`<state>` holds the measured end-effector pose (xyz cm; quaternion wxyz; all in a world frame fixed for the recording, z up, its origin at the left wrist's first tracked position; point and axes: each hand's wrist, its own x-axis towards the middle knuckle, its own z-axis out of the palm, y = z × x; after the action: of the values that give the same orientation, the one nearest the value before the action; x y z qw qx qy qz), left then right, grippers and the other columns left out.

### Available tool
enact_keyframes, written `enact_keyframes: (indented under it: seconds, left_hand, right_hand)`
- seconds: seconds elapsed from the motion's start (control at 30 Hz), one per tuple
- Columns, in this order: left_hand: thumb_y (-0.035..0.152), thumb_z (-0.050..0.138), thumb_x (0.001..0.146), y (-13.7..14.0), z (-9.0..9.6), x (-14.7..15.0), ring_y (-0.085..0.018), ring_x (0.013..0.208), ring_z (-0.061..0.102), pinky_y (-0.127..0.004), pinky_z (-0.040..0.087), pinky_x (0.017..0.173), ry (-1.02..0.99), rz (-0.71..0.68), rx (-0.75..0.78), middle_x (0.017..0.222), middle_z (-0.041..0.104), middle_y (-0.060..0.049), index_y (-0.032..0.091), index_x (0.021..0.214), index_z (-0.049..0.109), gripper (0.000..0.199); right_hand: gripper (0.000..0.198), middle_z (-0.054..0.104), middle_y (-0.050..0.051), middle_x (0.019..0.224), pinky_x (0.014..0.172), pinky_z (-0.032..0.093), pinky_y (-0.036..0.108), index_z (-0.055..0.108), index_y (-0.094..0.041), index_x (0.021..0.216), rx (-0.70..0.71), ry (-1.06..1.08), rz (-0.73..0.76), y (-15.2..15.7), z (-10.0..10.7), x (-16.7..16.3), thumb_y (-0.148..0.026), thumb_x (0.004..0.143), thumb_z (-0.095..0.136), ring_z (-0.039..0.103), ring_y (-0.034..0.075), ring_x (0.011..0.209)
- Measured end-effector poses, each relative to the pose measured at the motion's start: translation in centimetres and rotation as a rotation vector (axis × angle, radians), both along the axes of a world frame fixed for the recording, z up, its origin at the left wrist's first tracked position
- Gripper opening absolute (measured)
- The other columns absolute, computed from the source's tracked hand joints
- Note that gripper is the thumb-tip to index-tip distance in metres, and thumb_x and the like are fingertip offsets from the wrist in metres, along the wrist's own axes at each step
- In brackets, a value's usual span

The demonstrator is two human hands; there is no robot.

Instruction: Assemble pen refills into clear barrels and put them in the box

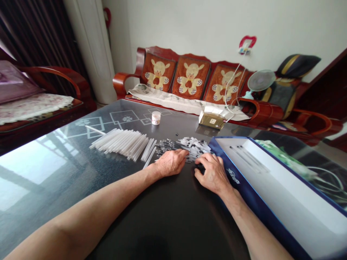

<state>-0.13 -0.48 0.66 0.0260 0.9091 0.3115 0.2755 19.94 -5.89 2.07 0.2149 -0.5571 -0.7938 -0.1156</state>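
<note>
My left hand (pixel 173 162) is closed, fingertips pressed together, at the near edge of a pile of thin pen refills (pixel 169 145) with metal tips. Whatever it pinches is hidden. My right hand (pixel 213 172) curls its fingers down over small black pieces (pixel 201 167) beside the blue box; what lies within its grasp I cannot make out. Just beyond both hands is a heap of small white plastic parts (pixel 196 144). Left of the refills, translucent white pen barrels (pixel 121 142) lie in a large pile, with a few loose barrels (pixel 149 150) between.
An open blue box (pixel 230 168) with a white inside stands at the right, several pens (pixel 249 159) in it. Farther back are a small round tub (pixel 156 118) and a tissue box (pixel 211 120). Green packaging (pixel 287 159) lies beyond the blue box. A wooden sofa stands behind the table.
</note>
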Motion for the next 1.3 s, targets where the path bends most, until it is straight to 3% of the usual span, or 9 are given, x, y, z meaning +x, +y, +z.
enact_keyframes:
  seconds: [0.27, 0.67, 0.8, 0.93, 1.1, 1.3]
  left_hand:
    - [0.021, 0.041, 0.092, 0.2, -0.4, 0.0, -0.018, 0.082, 0.067, -0.027, 0.053, 0.074, 0.025, 0.01, 0.01, 0.098, 0.067, -0.009, 0.014, 0.112, 0.054, 0.025]
    - [0.02, 0.042, 0.091, 0.1, -0.3, 0.1, -0.018, 0.081, 0.066, -0.028, 0.053, 0.074, 0.014, -0.001, 0.009, 0.097, 0.067, -0.009, 0.013, 0.113, 0.054, 0.025]
    - [0.021, 0.042, 0.092, 0.0, 0.1, 0.1, -0.018, 0.08, 0.066, -0.028, 0.053, 0.074, 0.02, 0.001, -0.006, 0.093, 0.066, -0.009, 0.013, 0.107, 0.055, 0.022]
    - [0.024, 0.041, 0.094, -0.2, 0.3, 0.1, -0.018, 0.079, 0.066, -0.027, 0.052, 0.073, 0.034, -0.003, -0.017, 0.092, 0.065, -0.008, 0.013, 0.104, 0.056, 0.021]
    - [0.027, 0.038, 0.097, -0.2, 0.1, 0.0, -0.017, 0.082, 0.066, -0.026, 0.052, 0.072, 0.023, -0.004, 0.007, 0.094, 0.066, -0.007, 0.015, 0.109, 0.054, 0.024]
    - [0.027, 0.039, 0.096, -0.3, 0.3, 0.1, -0.017, 0.08, 0.065, -0.026, 0.051, 0.071, 0.055, -0.018, -0.005, 0.091, 0.065, -0.006, 0.016, 0.107, 0.055, 0.022]
  right_hand:
    - [0.012, 0.063, 0.005, 0.089, 0.081, 0.031, 0.036, 0.068, -0.022, 0.084, -0.032, -0.093, -0.105, 0.1, 0.5, 1.2, -0.024, 0.073, 0.061, 0.054, 0.022, 0.086]
    - [0.006, 0.064, 0.005, 0.086, 0.08, 0.032, 0.036, 0.067, -0.022, 0.078, -0.065, -0.095, -0.06, 0.1, 0.4, 1.1, -0.024, 0.074, 0.063, 0.055, 0.022, 0.086]
    - [0.007, 0.065, 0.006, 0.083, 0.078, 0.035, 0.035, 0.065, -0.021, 0.075, -0.015, -0.07, -0.047, 0.4, 0.5, 1.2, -0.023, 0.078, 0.059, 0.058, 0.022, 0.083]
    - [0.008, 0.068, 0.005, 0.082, 0.075, 0.045, 0.031, 0.062, -0.02, 0.082, 0.026, 0.282, 0.019, 0.9, 0.5, 0.5, -0.024, 0.082, 0.055, 0.064, 0.02, 0.078]
    - [0.013, 0.071, 0.002, 0.074, 0.068, 0.053, 0.028, 0.063, -0.021, 0.083, -0.135, 0.826, 0.033, 1.2, -1.0, -1.0, -0.033, 0.078, 0.062, 0.069, 0.019, 0.068]
    - [0.017, 0.073, 0.004, 0.079, 0.068, 0.056, 0.029, 0.067, -0.019, 0.087, -0.172, 0.923, 0.088, 1.4, -2.2, -1.5, -0.033, 0.077, 0.063, 0.069, 0.019, 0.071]
